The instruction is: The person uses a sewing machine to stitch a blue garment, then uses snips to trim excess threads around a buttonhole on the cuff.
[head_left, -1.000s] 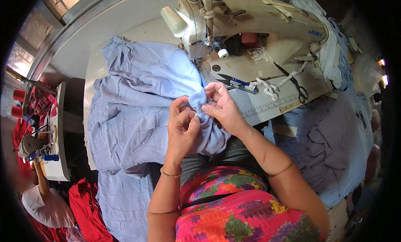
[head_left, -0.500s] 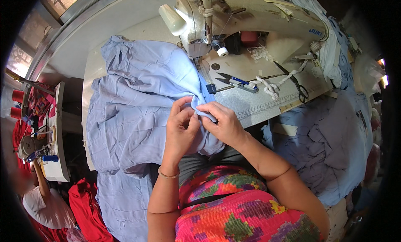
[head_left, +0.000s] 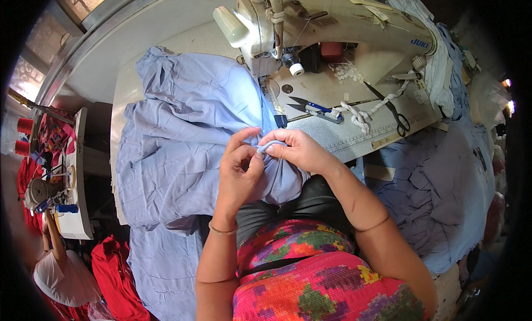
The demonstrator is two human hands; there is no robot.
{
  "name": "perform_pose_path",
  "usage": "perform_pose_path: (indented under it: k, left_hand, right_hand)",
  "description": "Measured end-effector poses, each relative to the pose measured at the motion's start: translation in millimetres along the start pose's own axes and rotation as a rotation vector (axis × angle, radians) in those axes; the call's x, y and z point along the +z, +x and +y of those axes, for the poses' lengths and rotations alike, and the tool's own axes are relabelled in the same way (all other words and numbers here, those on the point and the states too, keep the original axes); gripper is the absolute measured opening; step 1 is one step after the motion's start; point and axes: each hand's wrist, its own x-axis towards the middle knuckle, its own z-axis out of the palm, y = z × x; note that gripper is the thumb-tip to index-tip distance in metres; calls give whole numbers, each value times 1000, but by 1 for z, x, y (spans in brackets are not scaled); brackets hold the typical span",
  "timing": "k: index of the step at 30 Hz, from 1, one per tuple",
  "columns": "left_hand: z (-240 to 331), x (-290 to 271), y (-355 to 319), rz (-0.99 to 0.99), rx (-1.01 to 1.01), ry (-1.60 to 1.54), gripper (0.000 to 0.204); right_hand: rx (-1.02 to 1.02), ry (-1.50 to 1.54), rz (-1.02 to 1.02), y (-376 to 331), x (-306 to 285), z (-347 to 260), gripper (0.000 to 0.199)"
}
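A light blue garment spreads in folds over the left of the sewing table and hangs down over its front edge. My left hand pinches a folded edge of it between thumb and fingertips. Close against it, my right hand grips the same narrow fold, with thumb and forefinger on top. A small dark tag shows on the garment just beyond my hands. The sewing machine stands behind, its needle area near the garment's far edge. What lies beneath my fingertips is hidden.
Thread snips, black scissors and a knotted white cord lie on the table to the right. Small white buttons sit under the machine arm. More blue cloth is piled at right. A co-worker sits far left.
My right hand has turned and shifted slightly right and up, drawing the folded edge into a narrow roll. My left hand stays nearly in place, still pinching the cloth.
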Motion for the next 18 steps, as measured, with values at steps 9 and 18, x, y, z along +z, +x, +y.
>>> perform_pose_path:
  k: [9, 18]
  left_hand:
    - [-1, -5, 0, -13, -113, -373, 12]
    - [-1, -4, 1, 44, -190, -329, 13]
  right_hand:
    - [174, 416, 47, 8, 6, -4, 9]
    - [35, -453, 319, 9, 9, -14, 14]
